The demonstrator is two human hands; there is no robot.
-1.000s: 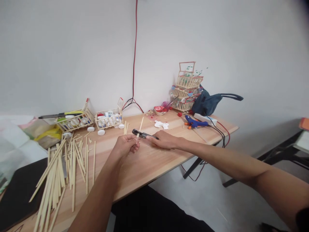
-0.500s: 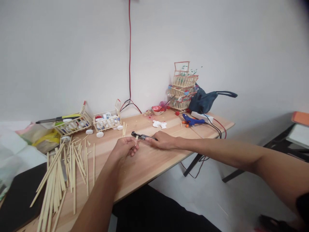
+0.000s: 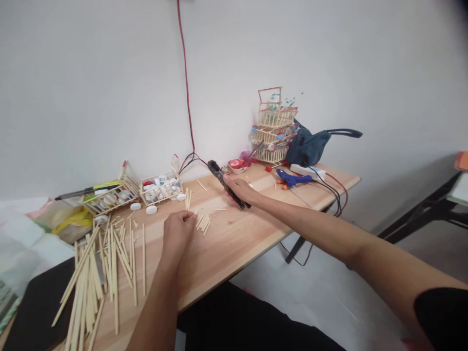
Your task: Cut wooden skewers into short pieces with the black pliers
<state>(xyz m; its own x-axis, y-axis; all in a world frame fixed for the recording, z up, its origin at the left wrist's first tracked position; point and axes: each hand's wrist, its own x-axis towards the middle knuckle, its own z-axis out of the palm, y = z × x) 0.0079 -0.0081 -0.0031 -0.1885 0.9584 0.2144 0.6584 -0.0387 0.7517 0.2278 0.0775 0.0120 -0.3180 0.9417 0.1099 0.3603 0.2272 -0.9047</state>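
My right hand (image 3: 239, 188) grips dark pliers (image 3: 219, 175) and holds them raised above the wooden table (image 3: 234, 239), jaws pointing up and to the left. My left hand (image 3: 178, 229) rests low on the table with its fingers curled, the fingertips next to a small heap of short cut stick pieces (image 3: 203, 222). Whether those fingers pinch a piece is hidden. A few more short pieces lie scattered just beyond the heap.
Several long wooden sticks (image 3: 102, 263) lie spread at the left. Two small stick carts with bottle caps (image 3: 161, 185) stand at the back, a stack of stick baskets (image 3: 274, 126), a blue glue gun (image 3: 292, 178) and a dark bag (image 3: 310, 146) at the right. A red cable (image 3: 185, 73) hangs down the wall.
My right hand lifted the pliers off the stick and swung them up and back. My left hand dropped to the table by the cut pieces; the long stick it held is gone from it.
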